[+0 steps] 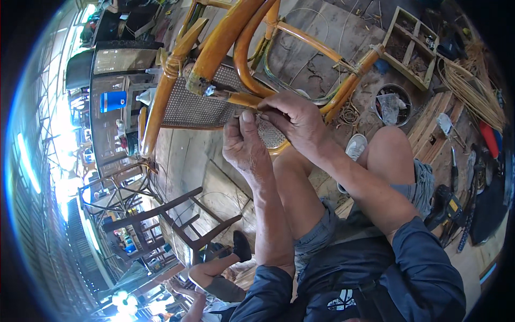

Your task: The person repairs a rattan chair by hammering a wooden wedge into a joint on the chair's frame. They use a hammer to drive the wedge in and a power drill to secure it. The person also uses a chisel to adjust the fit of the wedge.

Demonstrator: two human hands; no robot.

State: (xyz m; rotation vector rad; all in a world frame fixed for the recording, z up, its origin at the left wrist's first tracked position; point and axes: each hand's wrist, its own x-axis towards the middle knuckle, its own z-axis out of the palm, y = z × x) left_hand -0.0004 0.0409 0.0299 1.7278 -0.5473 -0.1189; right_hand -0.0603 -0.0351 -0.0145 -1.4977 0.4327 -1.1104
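Note:
My left hand [245,142] and my right hand [300,119] meet over my lap, fingertips almost touching. Both are closed in a pinch, thumbs against fingers. Something small and pale seems to lie between the fingertips, too small to name. Just beyond them is a rattan chair frame [219,45] of glossy orange-brown bent poles, lying tipped over. One thick pole ends close to my left hand, with a rough joint [217,92] showing a bluish-white spot. Behind the poles spreads a woven cane panel [196,102], partly covered by my hands.
At the right are a divided wooden box [412,48], a round metal tin [393,104] with a plastic bag, bundled cane strips [472,80] and a power tool [448,206]. A dark wooden chair frame [185,220] and another person's leg [214,268] are at lower left.

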